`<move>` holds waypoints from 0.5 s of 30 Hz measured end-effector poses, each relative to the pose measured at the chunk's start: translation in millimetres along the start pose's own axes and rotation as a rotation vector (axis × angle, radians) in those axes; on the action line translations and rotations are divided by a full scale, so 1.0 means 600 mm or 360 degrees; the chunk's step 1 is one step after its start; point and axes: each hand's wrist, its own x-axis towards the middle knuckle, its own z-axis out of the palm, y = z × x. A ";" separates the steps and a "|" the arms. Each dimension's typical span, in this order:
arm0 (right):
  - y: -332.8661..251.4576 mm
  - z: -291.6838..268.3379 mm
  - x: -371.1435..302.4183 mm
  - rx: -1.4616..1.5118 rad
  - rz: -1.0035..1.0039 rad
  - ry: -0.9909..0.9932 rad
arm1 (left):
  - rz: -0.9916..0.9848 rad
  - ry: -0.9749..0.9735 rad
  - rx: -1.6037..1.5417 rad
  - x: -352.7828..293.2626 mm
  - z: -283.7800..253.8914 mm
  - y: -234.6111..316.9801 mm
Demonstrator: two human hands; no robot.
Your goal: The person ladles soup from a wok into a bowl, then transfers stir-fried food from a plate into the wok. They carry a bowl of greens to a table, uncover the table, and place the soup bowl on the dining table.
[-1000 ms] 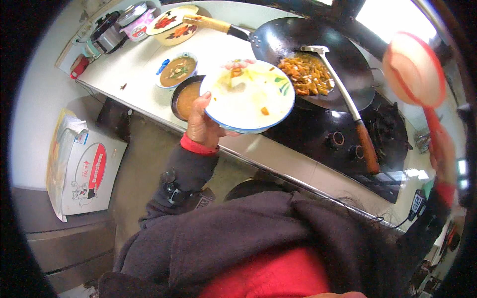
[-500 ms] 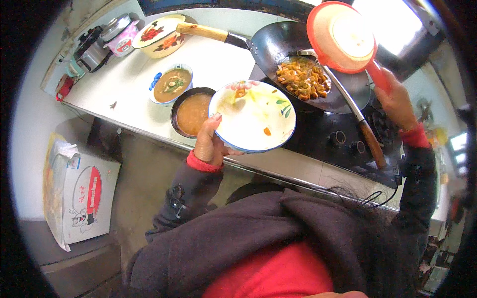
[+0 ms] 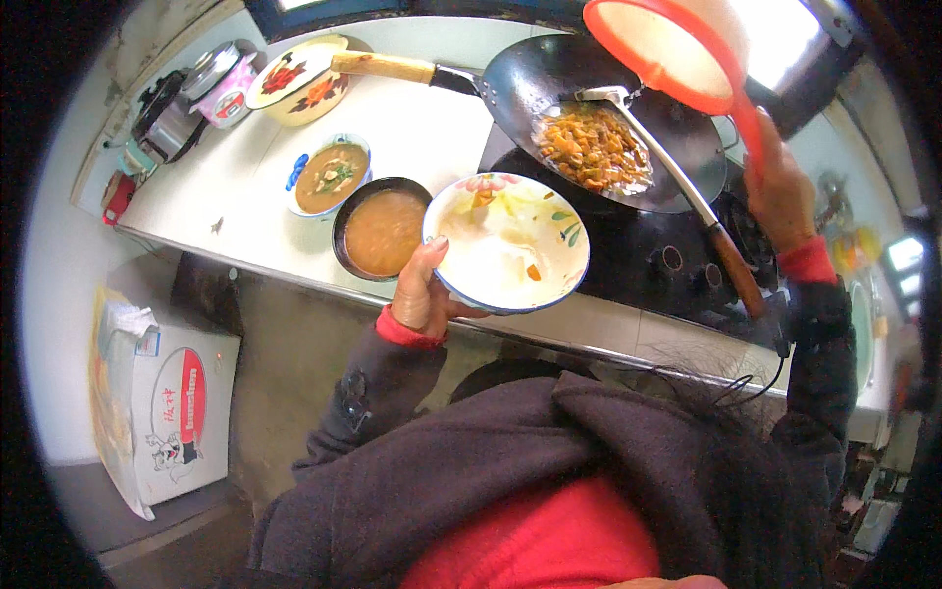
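My left hand grips the rim of a white bowl with a flower pattern; scraps of orange food and a thin residue cling inside it. My right hand is wrapped round the handle of a red-orange plastic water dipper, tilted above the far right side of a black wok. Chopped orange-brown vegetables lie in liquid at the wok's bottom. A spatula with a wooden handle end rests in the wok, its handle lying across the rim toward me.
Left of the wok stand a dark bowl of brown soup, a patterned soup bowl and a cream enamel basin. The wok's wooden handle juts left over the counter. Two cookers stand at the back left; a white box is below.
The dipper has tipped further over toward the wok, and more liquid shows around the vegetables. The flower-patterned bowl has shifted slightly down and right with my left hand.
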 end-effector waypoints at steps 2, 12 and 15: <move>0.026 0.001 -0.009 0.0074 0.0116 -0.0024 | 0.0029 -0.0058 -0.0011 0.019 0.004 -0.005; 0.343 -0.051 -0.193 0.1777 0.2272 0.0157 | 0.0079 -0.0335 -0.0227 0.157 0.083 -0.113; 0.444 -0.054 -0.309 0.1965 0.2542 0.0174 | 0.0169 -0.0001 -0.0184 0.131 0.119 -0.155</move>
